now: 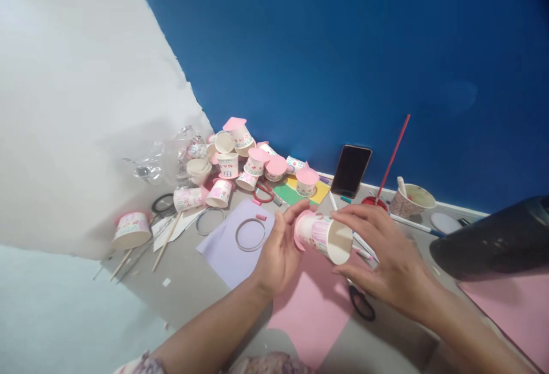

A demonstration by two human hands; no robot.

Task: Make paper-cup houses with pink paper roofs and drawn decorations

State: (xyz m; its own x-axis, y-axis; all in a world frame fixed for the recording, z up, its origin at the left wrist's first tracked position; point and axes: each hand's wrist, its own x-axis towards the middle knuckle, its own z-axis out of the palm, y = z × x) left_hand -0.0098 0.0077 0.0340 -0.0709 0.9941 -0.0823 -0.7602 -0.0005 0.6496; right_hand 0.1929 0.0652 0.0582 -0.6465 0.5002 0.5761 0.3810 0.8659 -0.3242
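A decorated white paper cup (316, 233) lies tilted on its side, its open mouth toward the right and a pink paper piece (299, 231) at its base end. My left hand (281, 248) holds it at that end, fingers partly hidden behind. Around the cup's mouth my right hand (381, 254) is spread, fingers above and thumb below; whether they touch the rim I cannot tell. Underneath lies a pink paper sheet (315, 311), with black-handled scissors (362, 303) at its right edge. A purple sheet (229, 242) carrying a tape ring (250, 235) is left of my left hand.
Several decorated cups with pink tops (257, 159) are heaped at the back left beside clear plastic (171, 159). A phone (350, 171) leans against the blue wall. A red stick (393, 156), a paint-stained cup (412, 199) and a dark cylinder (493, 239) stand to the right.
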